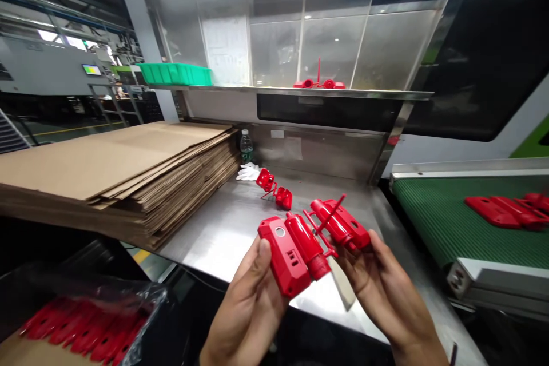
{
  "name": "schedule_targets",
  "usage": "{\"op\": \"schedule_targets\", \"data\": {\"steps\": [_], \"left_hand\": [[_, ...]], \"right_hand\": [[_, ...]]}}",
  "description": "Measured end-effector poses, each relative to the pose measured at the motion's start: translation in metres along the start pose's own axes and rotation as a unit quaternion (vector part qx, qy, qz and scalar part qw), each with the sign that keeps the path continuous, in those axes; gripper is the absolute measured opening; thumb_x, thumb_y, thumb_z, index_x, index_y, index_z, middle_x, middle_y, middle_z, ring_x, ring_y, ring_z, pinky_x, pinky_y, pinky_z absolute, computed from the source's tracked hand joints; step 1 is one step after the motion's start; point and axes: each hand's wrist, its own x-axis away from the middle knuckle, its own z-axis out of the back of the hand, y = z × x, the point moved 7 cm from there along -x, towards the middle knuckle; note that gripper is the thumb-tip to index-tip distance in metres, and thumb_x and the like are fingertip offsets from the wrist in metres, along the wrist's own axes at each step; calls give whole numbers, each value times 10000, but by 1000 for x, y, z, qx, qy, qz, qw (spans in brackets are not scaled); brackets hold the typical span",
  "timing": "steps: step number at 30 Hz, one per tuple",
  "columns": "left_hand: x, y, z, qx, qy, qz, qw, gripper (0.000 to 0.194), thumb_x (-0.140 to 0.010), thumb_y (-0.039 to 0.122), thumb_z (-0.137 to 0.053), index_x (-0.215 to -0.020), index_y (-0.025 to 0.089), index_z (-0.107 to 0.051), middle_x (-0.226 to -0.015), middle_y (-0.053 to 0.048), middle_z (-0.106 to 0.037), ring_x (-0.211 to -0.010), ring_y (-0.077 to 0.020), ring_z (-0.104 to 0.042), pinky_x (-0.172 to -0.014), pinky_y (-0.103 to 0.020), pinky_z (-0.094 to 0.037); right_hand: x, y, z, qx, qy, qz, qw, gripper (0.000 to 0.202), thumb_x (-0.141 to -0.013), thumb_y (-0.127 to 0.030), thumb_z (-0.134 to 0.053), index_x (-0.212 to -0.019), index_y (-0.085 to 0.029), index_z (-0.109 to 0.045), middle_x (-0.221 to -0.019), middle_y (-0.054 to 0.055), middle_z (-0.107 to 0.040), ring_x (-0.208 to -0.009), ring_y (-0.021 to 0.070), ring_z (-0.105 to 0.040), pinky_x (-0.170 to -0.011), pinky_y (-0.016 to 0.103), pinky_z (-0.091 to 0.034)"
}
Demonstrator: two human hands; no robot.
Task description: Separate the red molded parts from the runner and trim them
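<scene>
The red moulded part (313, 243) is held above the steel table (223, 229) near the front edge — the left hand (251, 303) closes on its flat half, the right hand (377, 280) on the other half. At 11 o'clock lies a smaller red piece (274, 187); at 3 o'clock, the green conveyor (433, 223).

Ahead of you the steel surface (223, 229) lies open on its left half, walled by the cardboard stack (128, 177) on the left. Small red parts (274, 189), a white glove (249, 172) and a bottle (246, 146) crowd the back.
</scene>
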Motion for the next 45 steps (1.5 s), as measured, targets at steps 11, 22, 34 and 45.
{"op": "schedule_targets", "data": {"steps": [11,22,34,45], "left_hand": [[-4,-6,41,-152,112,28,982,288,-939,308,-580,-1043,89,-734,-943,-146,-801,-801,-309,-765,-688,-383,-629],[-9,-37,70,-92,129,186,970,194,-889,205,-666,-1011,57,-695,-852,-128,-781,-670,-225,-732,-651,-353,-605],[10,-24,56,-131,191,62,971,291,-790,108,-746,-1069,136,-669,-909,-93,-794,-755,-239,-754,-672,-344,-632],[13,-49,68,-187,150,78,968,374,-769,229,-786,-1111,157,-655,-870,-111,-793,-738,-253,-749,-605,-286,-604]], "right_hand": [[42,15,36,279,-103,-45,954,550,-778,-470,-788,-1259,-250,-637,-1159,111,-716,-1041,287,-684,-858,385,-568],[82,-20,2,696,-61,412,585,344,-1004,-482,-416,-1210,-376,-670,-1272,20,-671,-1256,286,-537,-1129,492,-307],[19,-76,145,721,245,89,642,768,-868,-517,-521,-1507,-153,-301,-1291,213,-604,-1220,405,-545,-1012,590,-410],[63,-8,96,740,148,108,648,555,-903,-677,-408,-1239,-276,-593,-1215,100,-638,-1036,280,-632,-872,382,-519]]}}
